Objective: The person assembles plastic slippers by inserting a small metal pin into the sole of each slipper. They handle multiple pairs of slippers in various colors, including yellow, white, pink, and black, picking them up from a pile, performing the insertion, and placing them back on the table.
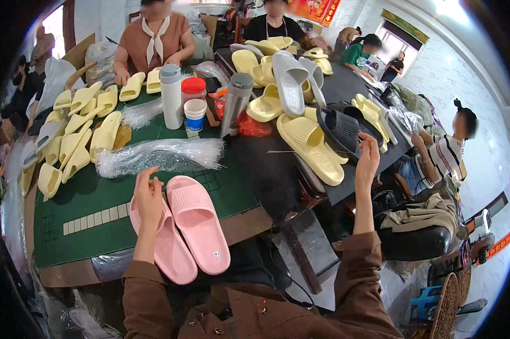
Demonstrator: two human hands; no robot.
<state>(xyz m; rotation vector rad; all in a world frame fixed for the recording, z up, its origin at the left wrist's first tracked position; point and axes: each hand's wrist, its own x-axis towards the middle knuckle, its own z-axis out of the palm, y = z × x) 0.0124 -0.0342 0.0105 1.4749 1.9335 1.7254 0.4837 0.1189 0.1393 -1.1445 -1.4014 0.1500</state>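
A pair of pink slippers lies side by side at the front edge of the green table [108,240], the right pink slipper [201,223] tilted against the left pink slipper [173,254]. My left hand [149,198] rests over the left one's strap, fingers stretched forward and no grip visible. Just beyond it sits a bundle of clear plastic strips [164,157]. My right hand [368,155] is raised at the right, its fingers loosely bent and apart, nothing seen in it. Behind that hand are a black slipper [341,131] and a large yellow slipper [308,148].
Many yellow slippers [77,147] crowd the table's left. A white bottle [171,96], a paper cup [195,116], a red-lidded jar [193,89] and a steel tumbler [236,104] stand mid-table. Grey slippers [290,82] top the pile on the black table [345,189]. Several people work around.
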